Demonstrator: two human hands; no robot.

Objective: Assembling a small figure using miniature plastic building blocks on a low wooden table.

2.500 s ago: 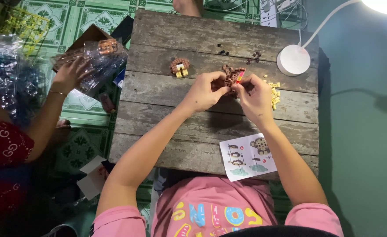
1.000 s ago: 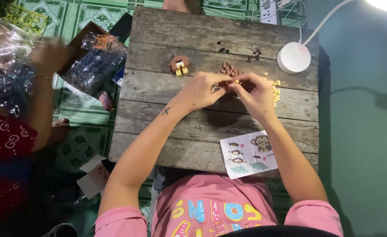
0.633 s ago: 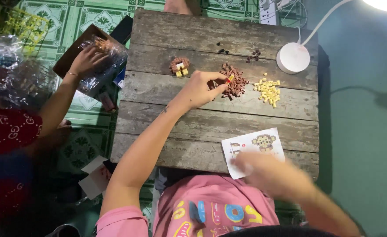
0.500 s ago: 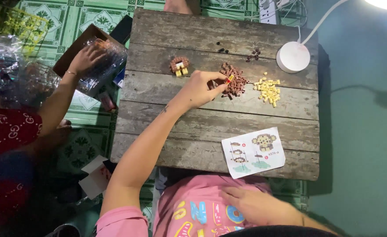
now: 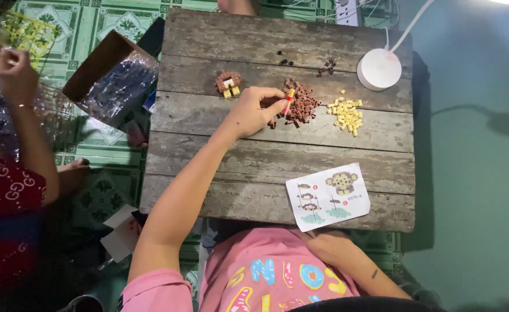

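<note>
A weathered plank table [image 5: 277, 150] is filling the middle of the view, its grey boards running side to side. Green patterned tiles [image 5: 92, 23] are showing past its left edge, plain teal floor [image 5: 474, 173] past its right. A white lamp base [image 5: 379, 69] is sitting at the far right corner, its light glaring from the top right and casting a shadow [image 5: 505, 122] on the teal.

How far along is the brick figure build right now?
Done: one small brown and yellow assembly stands apart on the wooden table. In hand: the left hand pinches a small red and yellow piece by the brown brick pile; the right hand rests at the table's near edge. Left: the brown pile and yellow brick pile lie loose, instruction sheet open.
</note>
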